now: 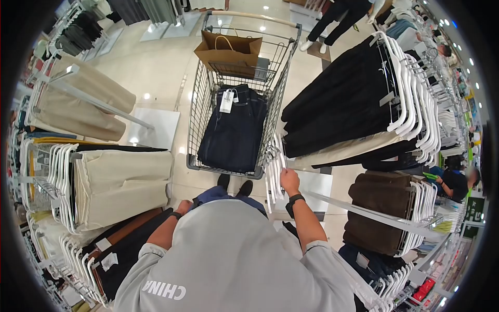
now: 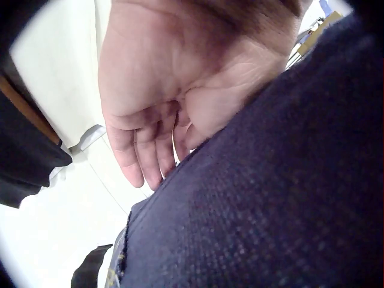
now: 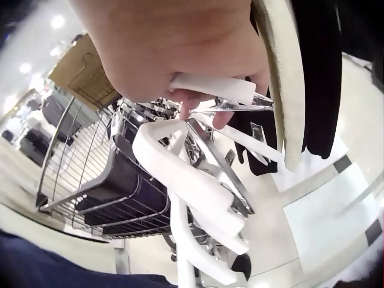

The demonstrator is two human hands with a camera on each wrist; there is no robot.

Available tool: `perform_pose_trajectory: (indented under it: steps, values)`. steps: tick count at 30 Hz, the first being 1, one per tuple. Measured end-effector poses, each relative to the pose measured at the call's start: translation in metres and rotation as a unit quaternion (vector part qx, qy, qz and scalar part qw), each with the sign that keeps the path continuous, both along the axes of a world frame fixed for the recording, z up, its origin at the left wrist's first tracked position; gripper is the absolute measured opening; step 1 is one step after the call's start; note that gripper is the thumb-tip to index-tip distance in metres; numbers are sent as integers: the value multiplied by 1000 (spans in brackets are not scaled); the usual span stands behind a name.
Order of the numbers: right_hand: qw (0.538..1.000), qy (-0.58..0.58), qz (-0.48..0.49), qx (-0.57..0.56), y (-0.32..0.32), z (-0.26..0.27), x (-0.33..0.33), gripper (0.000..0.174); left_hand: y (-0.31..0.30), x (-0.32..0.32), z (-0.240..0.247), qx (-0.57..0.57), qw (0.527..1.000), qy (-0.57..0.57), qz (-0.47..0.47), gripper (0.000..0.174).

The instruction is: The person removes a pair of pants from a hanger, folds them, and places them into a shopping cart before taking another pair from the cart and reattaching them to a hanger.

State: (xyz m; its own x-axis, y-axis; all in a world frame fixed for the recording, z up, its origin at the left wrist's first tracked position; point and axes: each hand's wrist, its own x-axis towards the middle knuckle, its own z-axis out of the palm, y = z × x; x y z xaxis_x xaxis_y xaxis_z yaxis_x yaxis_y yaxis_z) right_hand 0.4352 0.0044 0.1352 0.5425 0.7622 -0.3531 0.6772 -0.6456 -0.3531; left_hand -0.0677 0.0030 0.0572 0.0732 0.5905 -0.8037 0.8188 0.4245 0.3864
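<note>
In the head view my right hand (image 1: 290,181) grips a bunch of white hangers (image 1: 273,177) beside the cart's near right corner. The right wrist view shows the hand (image 3: 180,51) with fingers curled round white hangers (image 3: 180,162) with metal clips; no garment is visible on these. My left hand (image 1: 184,207) hangs at my left side. Its fingers (image 2: 143,162) are loosely bent and hold nothing, close against dark blue trousers (image 2: 252,198). Folded dark jeans (image 1: 234,132) with a white tag (image 1: 226,101) lie in the wire cart (image 1: 194,112).
A brown paper bag (image 1: 228,51) sits at the cart's handle end. Racks of black trousers (image 1: 338,93) and brown trousers (image 1: 377,210) stand right, cream trousers (image 1: 125,187) left. A person in dark trousers (image 1: 340,18) stands beyond the cart. Metal rack bars reach inward on both sides.
</note>
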Motion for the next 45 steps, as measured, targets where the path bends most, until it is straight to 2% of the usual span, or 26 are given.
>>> perform_pose_trajectory:
  steps: [12, 19, 23, 25, 31, 38, 41, 45]
  values:
    - [999, -20, 26, 40, -4, 3, 1, 39, 6, 3, -13, 7, 1000, -4, -12, 28]
    - [1000, 0, 25, 16, 2, 15, 7, 38, 12, 9, -14, 28, 1000, -13, -4, 28]
    - [1000, -13, 5, 16, 17, 17, 5, 40, 19, 14, -10, 11, 999, 8, -40, 31]
    - [1000, -20, 4, 16, 20, 22, -2, 40, 21, 16, -9, 25, 999, -28, -1, 33]
    - [997, -57, 27, 49, 8, 27, -8, 38, 26, 22, 1, 6, 1000, -11, 11, 35]
    - [992, -3, 7, 124, -28, 33, -9, 37, 31, 16, -19, -24, 1000, -5, 0, 35]
    - [988, 40, -24, 146, -30, 55, -17, 37, 33, 12, -32, -11, 1000, -12, 5, 35]
    - [971, 123, -51, 200, -24, 87, -32, 35, 48, 23, -24, 4, 1000, -22, -11, 34]
